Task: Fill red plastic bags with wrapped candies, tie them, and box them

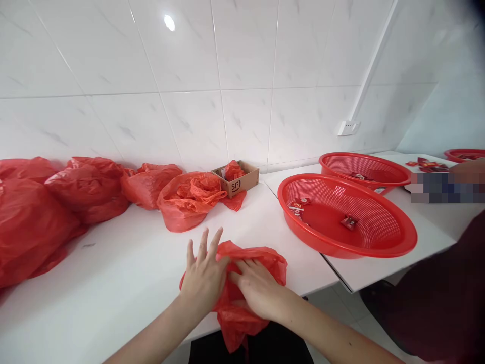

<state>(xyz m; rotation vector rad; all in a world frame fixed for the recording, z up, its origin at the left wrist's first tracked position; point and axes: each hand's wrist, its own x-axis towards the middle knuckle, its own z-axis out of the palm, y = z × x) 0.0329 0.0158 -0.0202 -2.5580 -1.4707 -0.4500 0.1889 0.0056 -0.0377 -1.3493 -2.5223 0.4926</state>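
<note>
Has L hand [202, 280] splayed, fingers spread wide, thumb at thin crumpled red plastic bag [271, 256], set at front edge of smooth white table [125, 268] & partly hanging over. Has R hand [261, 290] down in bag's folds, fingers slightly bent, tips partly hidden; can't see whether gripping. Faces white marbled tile wall [242, 55], w/ row of bulging red plastic bags [91, 189] at far L & small brown cardboard box [244, 184] marked "SF" at back ctr. Has large round red plastic basket [328, 215] w/ perforated sides to R, few small red packets [349, 221] inside, 2nd similar basket [356, 163] just behind. Works near another person's dark maroon clothing [443, 293], far R.
</note>
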